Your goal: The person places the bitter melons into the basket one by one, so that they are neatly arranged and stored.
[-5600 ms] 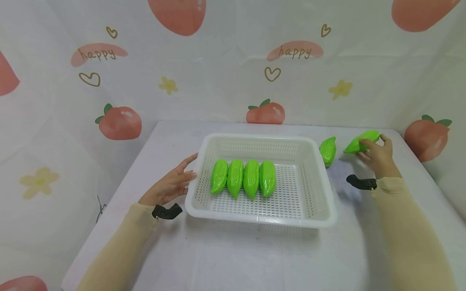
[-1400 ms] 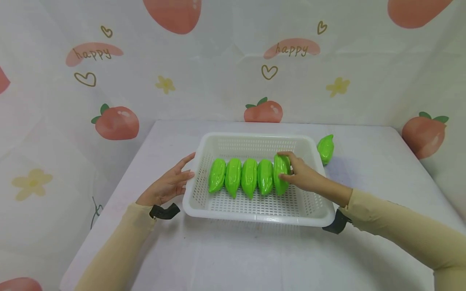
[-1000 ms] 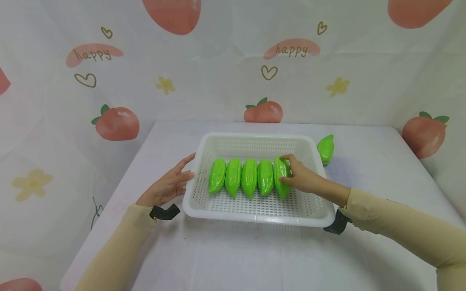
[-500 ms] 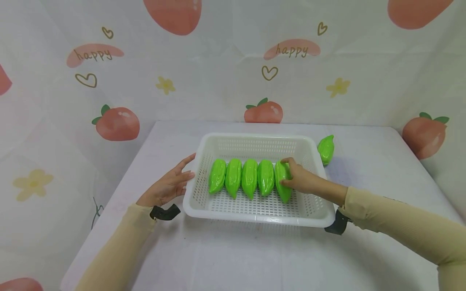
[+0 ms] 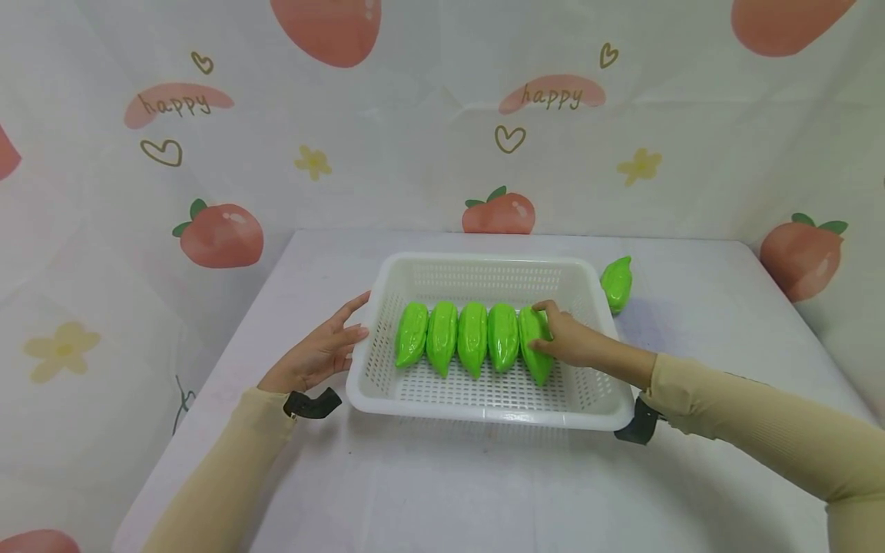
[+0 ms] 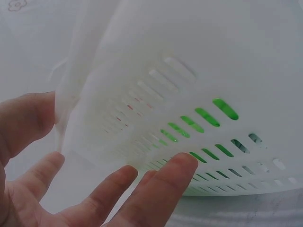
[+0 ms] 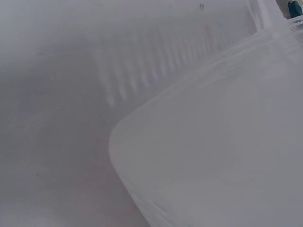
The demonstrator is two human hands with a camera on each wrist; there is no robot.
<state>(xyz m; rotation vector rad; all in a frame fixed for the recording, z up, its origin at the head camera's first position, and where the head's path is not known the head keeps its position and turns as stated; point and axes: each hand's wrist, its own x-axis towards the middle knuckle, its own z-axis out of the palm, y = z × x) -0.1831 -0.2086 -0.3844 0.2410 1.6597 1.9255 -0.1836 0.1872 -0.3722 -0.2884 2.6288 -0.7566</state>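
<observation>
In the head view, my right hand [image 5: 565,338] reaches over the right rim of a white plastic basket [image 5: 491,418]. Its thumb and fingers pinch a glossy green ridged fruit [image 5: 535,353], which lies pointed end toward me at the right of a row. Several matching green fruits [image 5: 472,338] fill the rest of that row. My left hand [image 5: 321,349] rests against the basket's left side, fingers extended. The left wrist view shows its spread fingers [image 6: 156,194] along the slotted wall [image 6: 227,71]. The right wrist view has only the basket's rim corner [image 7: 189,151]; the right hand is outside it.
One more green fruit [image 5: 618,284] lies on the white-covered table [image 5: 442,491], just outside the basket's right rim. A white cloth backdrop [image 5: 415,153] with printed fruit stands behind the table. Black camera mounts [image 5: 313,403] sit at both wrists.
My right hand has carried a green fruit from the table's far right into the basket, at the row's right end, then eased it slightly toward me. My left hand has stayed at the basket's side.
</observation>
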